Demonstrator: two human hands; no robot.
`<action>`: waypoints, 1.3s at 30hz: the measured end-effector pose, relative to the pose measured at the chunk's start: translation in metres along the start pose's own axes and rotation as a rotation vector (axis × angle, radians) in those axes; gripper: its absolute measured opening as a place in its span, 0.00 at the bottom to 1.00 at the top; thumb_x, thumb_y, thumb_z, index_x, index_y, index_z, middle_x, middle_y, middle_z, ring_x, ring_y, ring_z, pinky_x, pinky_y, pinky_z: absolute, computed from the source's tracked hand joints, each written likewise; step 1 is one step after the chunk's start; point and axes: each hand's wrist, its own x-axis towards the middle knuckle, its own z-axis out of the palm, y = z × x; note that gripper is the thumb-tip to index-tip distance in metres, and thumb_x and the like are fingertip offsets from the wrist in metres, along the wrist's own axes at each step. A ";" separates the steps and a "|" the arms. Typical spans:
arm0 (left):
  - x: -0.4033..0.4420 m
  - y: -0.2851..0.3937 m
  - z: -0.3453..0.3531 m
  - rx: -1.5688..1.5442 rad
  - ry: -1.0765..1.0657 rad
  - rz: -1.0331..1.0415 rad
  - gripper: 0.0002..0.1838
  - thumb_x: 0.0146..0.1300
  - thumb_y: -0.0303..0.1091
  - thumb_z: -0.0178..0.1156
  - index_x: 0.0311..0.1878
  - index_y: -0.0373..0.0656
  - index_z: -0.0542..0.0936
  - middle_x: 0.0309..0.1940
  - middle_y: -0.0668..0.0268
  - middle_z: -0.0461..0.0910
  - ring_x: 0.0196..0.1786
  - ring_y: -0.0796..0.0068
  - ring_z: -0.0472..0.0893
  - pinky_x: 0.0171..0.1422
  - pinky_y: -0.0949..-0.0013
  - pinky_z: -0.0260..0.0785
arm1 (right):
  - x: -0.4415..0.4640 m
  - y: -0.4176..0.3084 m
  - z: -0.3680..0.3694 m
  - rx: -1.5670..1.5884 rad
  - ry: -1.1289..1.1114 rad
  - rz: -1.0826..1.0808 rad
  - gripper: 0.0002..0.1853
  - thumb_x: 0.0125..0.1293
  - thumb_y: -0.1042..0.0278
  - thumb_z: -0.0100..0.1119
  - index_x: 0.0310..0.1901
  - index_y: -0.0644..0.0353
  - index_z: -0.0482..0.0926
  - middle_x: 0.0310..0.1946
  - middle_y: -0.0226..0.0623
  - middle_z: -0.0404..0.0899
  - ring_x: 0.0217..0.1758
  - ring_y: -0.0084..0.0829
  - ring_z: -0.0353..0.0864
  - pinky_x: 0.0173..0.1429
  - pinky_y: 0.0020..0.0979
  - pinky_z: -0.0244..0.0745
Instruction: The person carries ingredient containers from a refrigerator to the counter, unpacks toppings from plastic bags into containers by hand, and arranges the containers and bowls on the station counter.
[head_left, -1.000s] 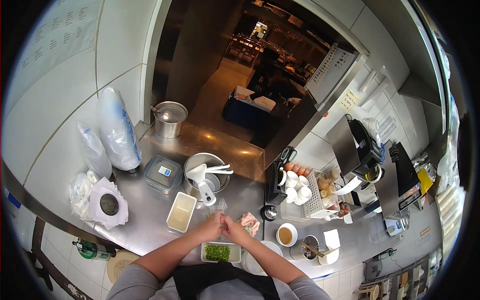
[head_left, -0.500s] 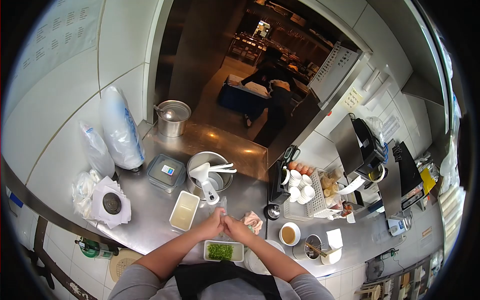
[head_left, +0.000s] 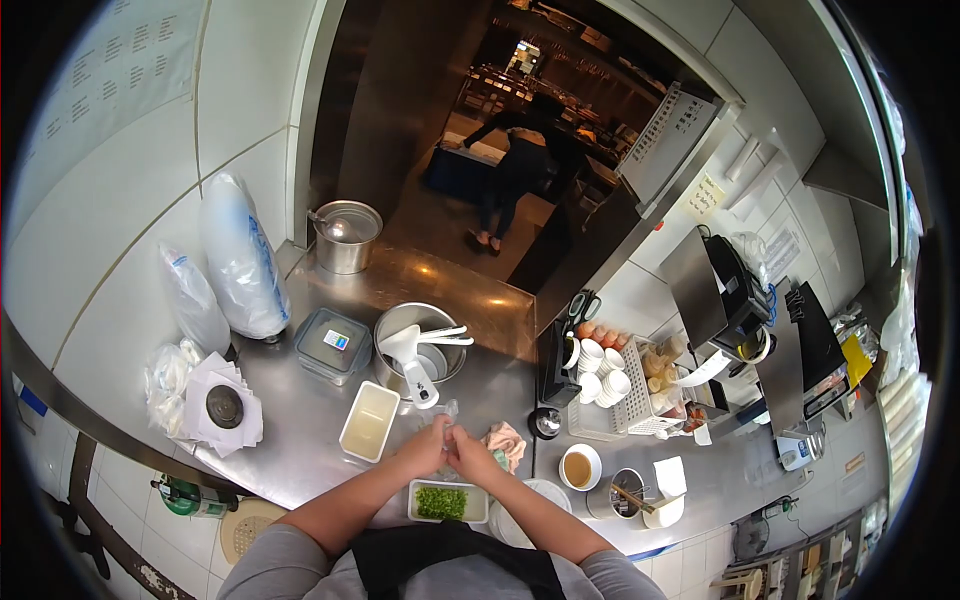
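Note:
My left hand (head_left: 428, 448) and my right hand (head_left: 465, 455) are close together over the steel counter, fingers closed. A piece of clear plastic, perhaps a bag (head_left: 452, 411), sticks out beyond the fingers, and both hands grip it. Just below them is a white tub of chopped green herbs (head_left: 441, 502). Left of my hands lies a rectangular white tub (head_left: 369, 422) with pale contents. A crumpled pinkish cloth (head_left: 507, 444) rests beside my right hand. Farther back, white ladle-like utensils (head_left: 408, 352) lie across a steel pot (head_left: 388, 322).
A lidded container (head_left: 332, 347) and tall plastic-wrapped stacks (head_left: 240, 265) stand at left. On the right are a cup of brown liquid (head_left: 578, 468), a steel canister (head_left: 614, 496) with utensils and a white basket (head_left: 640, 385). Beyond the pass-through, a person (head_left: 520, 165) bends over a blue cooler (head_left: 450, 172).
My hands stay together with only a slight shift, and the clear plastic above the fingers has changed shape. In the background, the person and the cooler have moved left and farther away.

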 end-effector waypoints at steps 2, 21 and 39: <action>0.002 -0.008 0.006 0.005 -0.003 0.017 0.34 0.53 0.25 0.60 0.62 0.39 0.56 0.44 0.42 0.77 0.48 0.44 0.78 0.51 0.51 0.70 | -0.001 0.000 -0.002 0.015 -0.008 0.016 0.18 0.54 0.77 0.60 0.45 0.60 0.64 0.37 0.48 0.76 0.40 0.49 0.78 0.43 0.40 0.73; 0.000 -0.020 0.013 -0.260 -0.021 0.104 0.28 0.59 0.22 0.52 0.60 0.41 0.52 0.36 0.49 0.79 0.44 0.51 0.81 0.48 0.57 0.71 | 0.000 0.002 -0.008 -0.154 -0.067 -0.192 0.19 0.53 0.75 0.59 0.47 0.59 0.66 0.39 0.49 0.77 0.43 0.49 0.79 0.47 0.42 0.75; 0.005 -0.010 -0.008 -0.201 0.081 0.147 0.21 0.55 0.23 0.56 0.52 0.40 0.65 0.32 0.63 0.72 0.36 0.71 0.76 0.42 0.67 0.70 | -0.010 0.008 -0.005 -0.059 0.051 -0.057 0.15 0.55 0.76 0.59 0.42 0.60 0.65 0.28 0.43 0.75 0.33 0.46 0.78 0.37 0.39 0.73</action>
